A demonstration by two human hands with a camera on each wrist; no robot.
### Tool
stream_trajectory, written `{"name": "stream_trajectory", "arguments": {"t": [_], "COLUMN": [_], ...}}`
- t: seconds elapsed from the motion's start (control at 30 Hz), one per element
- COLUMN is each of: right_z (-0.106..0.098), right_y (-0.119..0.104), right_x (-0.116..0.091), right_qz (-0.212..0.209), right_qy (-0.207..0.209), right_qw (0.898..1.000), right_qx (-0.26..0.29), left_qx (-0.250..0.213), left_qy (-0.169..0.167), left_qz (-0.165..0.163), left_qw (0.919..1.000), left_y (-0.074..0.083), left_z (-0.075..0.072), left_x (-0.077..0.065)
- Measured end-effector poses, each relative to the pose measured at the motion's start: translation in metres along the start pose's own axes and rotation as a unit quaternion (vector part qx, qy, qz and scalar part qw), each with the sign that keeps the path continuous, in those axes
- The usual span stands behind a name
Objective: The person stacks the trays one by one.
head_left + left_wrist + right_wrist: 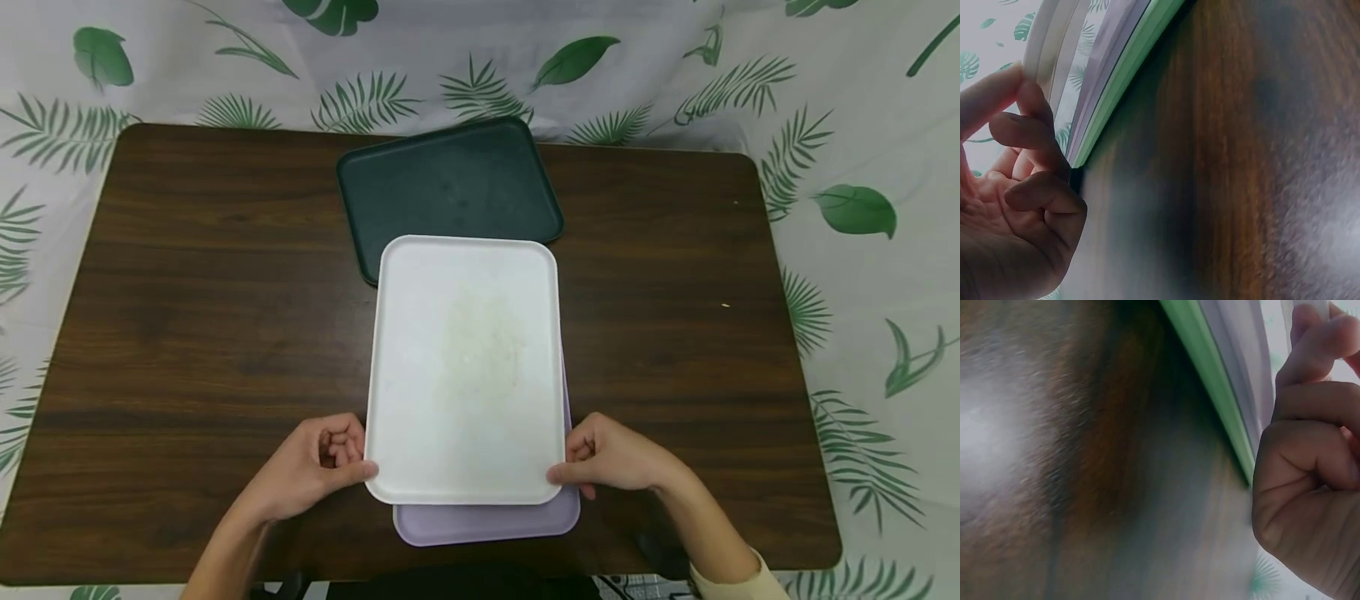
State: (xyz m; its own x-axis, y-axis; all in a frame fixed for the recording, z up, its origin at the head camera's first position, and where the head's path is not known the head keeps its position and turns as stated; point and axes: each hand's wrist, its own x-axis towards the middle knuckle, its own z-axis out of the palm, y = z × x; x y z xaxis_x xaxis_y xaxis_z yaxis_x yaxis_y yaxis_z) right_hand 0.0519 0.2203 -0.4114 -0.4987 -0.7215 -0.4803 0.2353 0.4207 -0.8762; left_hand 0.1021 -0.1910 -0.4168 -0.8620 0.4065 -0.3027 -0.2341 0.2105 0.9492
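Four trays showed: one white, one purple, one light green, one dark green. Two hands, the left hand and the right hand, pinched the near corners of the white tray, raised above the purple tray, which sat on the light green tray. The dark green tray lay askew beyond, its far corner at the surface's far edge. Brown wood-grained surface stretched wide to both sides; white leaf-print cloth hung behind.
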Motion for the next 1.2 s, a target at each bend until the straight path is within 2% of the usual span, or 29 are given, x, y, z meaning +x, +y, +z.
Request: {"name": "stream_trajectory", "arguments": {"t": [0.17, 0.4, 0.6, 0.87, 1.2], "right_z": [0.0, 0.002, 0.004, 0.004, 0.003], "right_y": [0.007, 0.014, 0.018, 0.021, 0.025], "right_x": [-0.005, -0.012, -0.014, -0.017, -0.022], "right_qz": [-0.012, -0.023, -0.008, 0.0, -0.002], "right_qy": [-0.025, -0.039, -0.051, -0.06, -0.064], "right_qw": [0.999, 0.998, 0.997, 0.997, 0.997], "right_qx": [0.023, 0.046, 0.051, 0.046, 0.042], "left_qx": [-0.014, -0.032, -0.048, -0.046, -0.034], "left_qy": [-0.023, -0.051, -0.076, -0.092, -0.097], "left_qz": [-0.015, -0.007, -0.028, -0.05, -0.055], "left_qw": [0.9995, 0.9981, 0.9956, 0.9935, 0.9931], "left_y": [-0.004, -0.007, -0.007, -0.009, -0.009], "left_z": [0.004, 0.009, 0.01, 0.016, 0.024], "left_x": [0.002, 0.001, 0.0, 0.0, 0.0]}}
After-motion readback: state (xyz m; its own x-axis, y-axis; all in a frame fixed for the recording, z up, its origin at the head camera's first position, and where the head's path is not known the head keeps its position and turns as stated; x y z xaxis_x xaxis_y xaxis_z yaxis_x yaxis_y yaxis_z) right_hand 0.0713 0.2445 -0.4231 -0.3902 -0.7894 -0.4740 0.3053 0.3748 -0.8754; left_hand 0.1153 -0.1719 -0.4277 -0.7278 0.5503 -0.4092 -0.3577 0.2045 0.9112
